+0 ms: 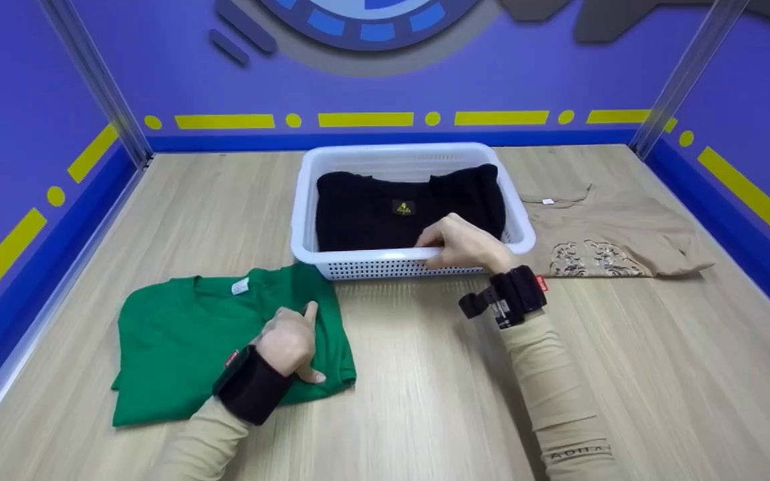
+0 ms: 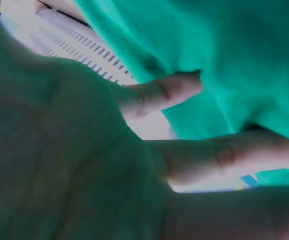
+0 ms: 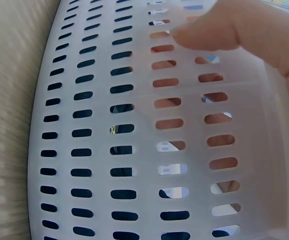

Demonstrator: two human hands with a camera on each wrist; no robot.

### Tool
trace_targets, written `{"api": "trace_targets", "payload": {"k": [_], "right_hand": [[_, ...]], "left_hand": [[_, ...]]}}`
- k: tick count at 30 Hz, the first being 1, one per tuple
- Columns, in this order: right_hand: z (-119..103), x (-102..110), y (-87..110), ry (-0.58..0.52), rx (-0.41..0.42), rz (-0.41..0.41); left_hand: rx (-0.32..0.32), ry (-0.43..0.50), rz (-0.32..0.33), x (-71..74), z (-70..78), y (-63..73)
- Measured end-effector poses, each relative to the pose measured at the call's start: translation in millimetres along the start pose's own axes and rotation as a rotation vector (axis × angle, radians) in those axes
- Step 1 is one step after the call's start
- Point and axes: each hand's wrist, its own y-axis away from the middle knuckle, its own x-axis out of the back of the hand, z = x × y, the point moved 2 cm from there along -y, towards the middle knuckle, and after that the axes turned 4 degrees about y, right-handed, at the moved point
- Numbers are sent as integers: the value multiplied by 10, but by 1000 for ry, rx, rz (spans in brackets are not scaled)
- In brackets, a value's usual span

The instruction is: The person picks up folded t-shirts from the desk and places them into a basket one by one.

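Observation:
My left hand [image 1: 286, 339] lies over the right part of a folded green T-shirt [image 1: 178, 341], thumb and fingers spread. In the left wrist view the fingers [image 2: 224, 157] run fairly straight against the green cloth [image 2: 244, 55]. With my right hand [image 1: 468, 244] I grip the near rim of a white plastic basket [image 1: 371, 256], fingers over the inside. The right wrist view has the thumb [image 3: 209, 32] against the perforated outer wall [image 3: 144, 105]. Inside the basket sits a folded black garment [image 1: 365, 214] with a small yellow-printed label at its neck.
A folded beige top [image 1: 619, 227] with a dark lace-like pattern lies right of the basket. The wooden table [image 1: 418, 401] is bounded by blue-purple panels [image 1: 224, 80] at the back and both sides. The green shirt's far right corner lies right at the basket's near left corner.

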Motion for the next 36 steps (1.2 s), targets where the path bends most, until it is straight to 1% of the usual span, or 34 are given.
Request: {"api": "trace_targets", "payload": {"k": [2,6,9,14,18,23,26,29,31,32,33,36], "right_hand": [[1,-3,-2,0,2,1],[11,-15,-10,2,8,2],[15,-24,-12,5,9,2],[13,-23,-8,12,5,3],[7,-12,-5,22,12,8],[11,-9,-3,28,13,6],[15,-12,-3,23,8,4],[16,-16,-7,16,7,4],[16,-17,-8,13,8,6],[16,-16,-7,12,9,7],[17,-16,-7,12,11,9],[18,-14,-4,14,16,14]], "left_hand": [[0,4,2,-1,8,5],[-6,-39,-9,-10,13,2],[-27,-135,-17,-21,33,20],[-35,-245,-16,-55,110,74],[-26,-265,-14,-102,196,130],[-37,-290,-25,-166,301,219],[-53,-324,-19,-186,332,226],[-55,-328,-13,-185,342,218],[-56,-312,-12,-184,343,212],[-59,-302,-8,-185,348,213],[-72,-293,11,-185,355,217],[-128,-308,88,-192,390,231]]}}
